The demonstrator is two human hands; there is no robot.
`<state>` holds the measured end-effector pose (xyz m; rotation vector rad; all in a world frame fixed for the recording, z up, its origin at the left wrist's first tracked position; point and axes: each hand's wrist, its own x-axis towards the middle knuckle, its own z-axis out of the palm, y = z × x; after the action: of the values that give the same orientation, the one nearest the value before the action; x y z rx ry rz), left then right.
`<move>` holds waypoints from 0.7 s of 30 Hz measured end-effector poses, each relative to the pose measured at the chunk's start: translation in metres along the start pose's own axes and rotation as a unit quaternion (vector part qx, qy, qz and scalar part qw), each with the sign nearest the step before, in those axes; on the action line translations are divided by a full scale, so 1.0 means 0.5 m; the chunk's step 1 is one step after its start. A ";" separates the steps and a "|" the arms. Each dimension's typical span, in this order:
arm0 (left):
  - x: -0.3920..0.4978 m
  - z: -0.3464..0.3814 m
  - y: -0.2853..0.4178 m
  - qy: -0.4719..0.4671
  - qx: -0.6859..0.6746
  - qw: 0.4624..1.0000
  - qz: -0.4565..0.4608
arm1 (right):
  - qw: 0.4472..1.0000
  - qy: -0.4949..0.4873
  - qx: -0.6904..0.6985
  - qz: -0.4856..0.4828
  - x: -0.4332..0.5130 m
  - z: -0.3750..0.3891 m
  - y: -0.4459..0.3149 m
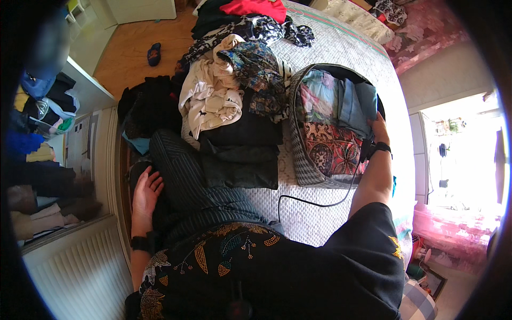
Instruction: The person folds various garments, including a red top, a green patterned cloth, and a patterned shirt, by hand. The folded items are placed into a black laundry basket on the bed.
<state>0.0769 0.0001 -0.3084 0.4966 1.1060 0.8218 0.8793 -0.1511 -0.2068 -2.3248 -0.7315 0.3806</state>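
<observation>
My right hand (380, 127) reaches into the right side of a grey patterned fabric storage box (297, 132), touching a folded blue-grey garment (352, 108). Its fingers are partly hidden against the cloth and the box wall. Beside that garment lies a pastel floral cloth (318, 96), and below it a red, black and cream patterned cloth (332, 146). My left hand (147, 192) rests by my bent leg, palm turned up and fingers apart, with nothing in it. A folded black garment (242, 162) lies between my leg and the box.
A heap of clothes spreads up the bed (340, 36), including a crumpled cream garment (212, 96) and a dark patterned one (256, 64). Left stands an open wardrobe (114, 168) with stacked clothes. A blue slipper (154, 54) lies on the floor. A black cable (308, 203) runs from my right wrist.
</observation>
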 end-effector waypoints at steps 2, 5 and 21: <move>0.003 -0.014 -0.013 0.014 -0.003 1.000 -0.009 | 1.000 0.005 0.029 0.000 0.031 -0.005 0.034; 0.002 -0.020 -0.025 0.024 -0.001 1.000 -0.007 | 1.000 0.006 0.010 0.025 0.057 -0.024 0.040; 0.009 -0.017 -0.034 0.049 0.007 0.999 -0.003 | 0.959 0.033 -0.258 -0.116 0.147 0.093 -0.003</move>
<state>0.0757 -0.0074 -0.3266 0.4679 1.2025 0.8407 0.9170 -0.0828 -0.2455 -2.6690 -1.1671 -0.0014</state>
